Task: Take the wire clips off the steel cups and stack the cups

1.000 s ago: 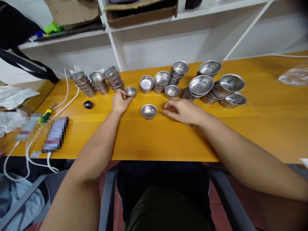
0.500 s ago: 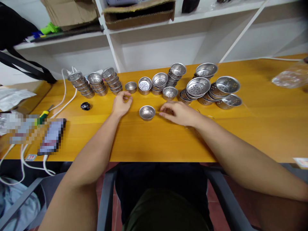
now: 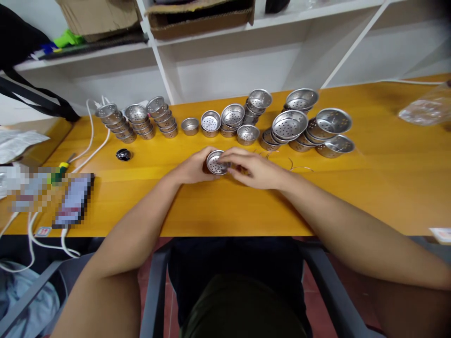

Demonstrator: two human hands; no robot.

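Between my hands, over the middle of the table, is a small metal cup (image 3: 213, 163) with holes in its bottom, its mouth tilted towards me. My left hand (image 3: 196, 166) is wrapped round its left side. My right hand (image 3: 248, 168) is at its right rim, with fingertips reaching over the opening and the thumb below; a slight blur lies there. Behind them a lone small cup (image 3: 190, 126) stands on the table, beside a two-high stack (image 3: 210, 124). Another single cup (image 3: 248, 135) stands to the right of these.
Stacks of small cups (image 3: 137, 123) stand at back left, and stacks of larger ones (image 3: 306, 129) at right. Thin wires (image 3: 292, 167) lie beyond my right wrist. At left are a shiny black object (image 3: 124, 154), a screwdriver (image 3: 59, 173), a phone (image 3: 73, 201) and white cables (image 3: 90, 157).
My left hand let go of the lone cup at the back, moved right and towards me, and closed round the middle cup. My right hand moved left onto that cup's rim; the cup now tilts.
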